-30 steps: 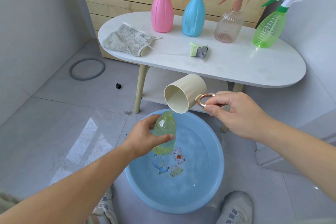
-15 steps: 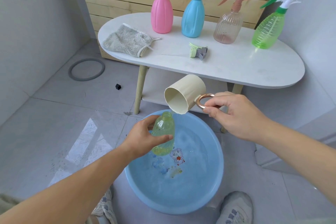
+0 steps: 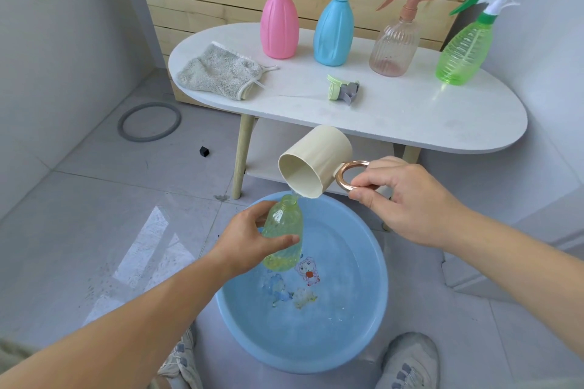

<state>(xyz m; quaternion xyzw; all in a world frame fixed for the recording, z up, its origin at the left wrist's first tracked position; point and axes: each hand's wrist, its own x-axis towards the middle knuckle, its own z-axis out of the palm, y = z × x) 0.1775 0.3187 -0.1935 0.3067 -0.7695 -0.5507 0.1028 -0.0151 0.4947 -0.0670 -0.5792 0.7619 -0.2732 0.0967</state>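
Note:
My left hand [image 3: 249, 241] grips a small clear green bottle [image 3: 282, 238] without a cap, held upright over a blue basin [image 3: 373, 319] on the floor. My right hand [image 3: 401, 202] pinches the copper ring handle of a cream mug [image 3: 316, 161]. The mug is tipped steeply, its lip just above the bottle's mouth, and a thin stream of water runs into the bottle. Yellowish liquid sits in the bottle's bottom. The basin holds shallow water over cartoon pictures.
A white oval table [image 3: 410, 123] stands behind the basin with pink [image 3: 279, 25], blue [image 3: 333, 28], clear brown [image 3: 393, 44] and green [image 3: 464, 47] spray bottles, a loose spray head [image 3: 343, 90] and a grey cloth [image 3: 221, 73]. A grey ring [image 3: 149, 121] lies on the floor. My shoes flank the basin.
The mug has tipped a little further over the bottle's mouth. Both hands have stayed in nearly the same place.

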